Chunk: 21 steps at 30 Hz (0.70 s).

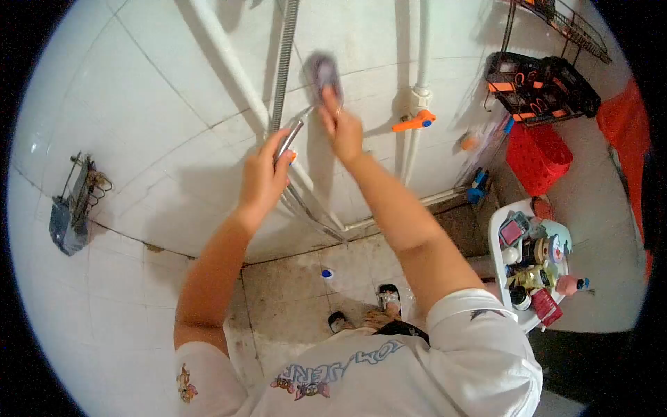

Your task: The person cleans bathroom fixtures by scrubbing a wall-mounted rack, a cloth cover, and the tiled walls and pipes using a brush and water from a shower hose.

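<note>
My right hand (337, 125) is wrapped around a purple-grey scrub brush (322, 69), held up against the white tiled wall (174, 90). Motion blurs the brush, and its bristles cannot be made out. Lower and to the left, my left hand (264, 177) grips a slim chrome tube (288, 139), tilted with its upper end toward the right hand. A ribbed metal hose (283, 76) runs down the wall just behind that tube. Whether the two are joined is hidden by my fingers.
White pipes (236, 69) climb the wall; one carries an orange-handled valve (415, 122). At right are a red basket (535, 160), black wire racks (538, 87) and a white shelf (495, 229) crowded with bottles. A corner holder (73, 208) hangs at left. A blue-and-white cap (326, 274) lies on the floor near my feet.
</note>
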Tool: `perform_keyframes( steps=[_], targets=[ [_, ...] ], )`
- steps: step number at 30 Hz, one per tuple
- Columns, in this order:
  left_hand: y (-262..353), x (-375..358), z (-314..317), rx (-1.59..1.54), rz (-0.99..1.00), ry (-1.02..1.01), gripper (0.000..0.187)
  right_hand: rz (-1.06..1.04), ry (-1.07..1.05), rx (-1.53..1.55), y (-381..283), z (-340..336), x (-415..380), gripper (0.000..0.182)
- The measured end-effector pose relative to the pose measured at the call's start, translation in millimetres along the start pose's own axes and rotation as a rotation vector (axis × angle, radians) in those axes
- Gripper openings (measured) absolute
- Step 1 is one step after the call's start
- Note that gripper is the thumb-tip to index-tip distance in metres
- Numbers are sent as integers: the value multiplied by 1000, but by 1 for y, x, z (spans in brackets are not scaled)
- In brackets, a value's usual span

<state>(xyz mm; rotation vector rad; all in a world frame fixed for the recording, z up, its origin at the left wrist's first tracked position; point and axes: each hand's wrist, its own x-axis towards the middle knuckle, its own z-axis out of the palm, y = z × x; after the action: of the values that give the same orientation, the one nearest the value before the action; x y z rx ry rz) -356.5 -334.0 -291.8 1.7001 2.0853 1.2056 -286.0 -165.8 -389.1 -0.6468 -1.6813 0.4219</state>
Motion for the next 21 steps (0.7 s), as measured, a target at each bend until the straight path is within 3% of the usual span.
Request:
perform_keyframes(
  steps=[2,4,6,9,12,15,18,21],
  targets=[
    [-16,-8,13,4,33,-23,29,88,-214,-98,35,10,-71,47],
    [-26,-22,24,27,6,-65,29,142,-85,-15,59,18,-142,48],
    [-29,-34,38,66,-75,-127,29,422,-48,-10,66,24,-194,49],
    [-50,-43,58,34,-79,-188,34,842,-7,185,49,37,-197,47],
    [-68,-42,76,-5,-158,-177,35,497,138,230,54,51,-174,45],
    [-77,-41,91,20,-200,-176,33,546,65,74,96,52,-219,44],
    [-82,-37,102,-23,-212,-180,32,908,-122,28,107,17,-283,45],
    [-88,-35,105,-34,-188,-187,34,713,131,113,106,-6,-274,44]
  ],
)
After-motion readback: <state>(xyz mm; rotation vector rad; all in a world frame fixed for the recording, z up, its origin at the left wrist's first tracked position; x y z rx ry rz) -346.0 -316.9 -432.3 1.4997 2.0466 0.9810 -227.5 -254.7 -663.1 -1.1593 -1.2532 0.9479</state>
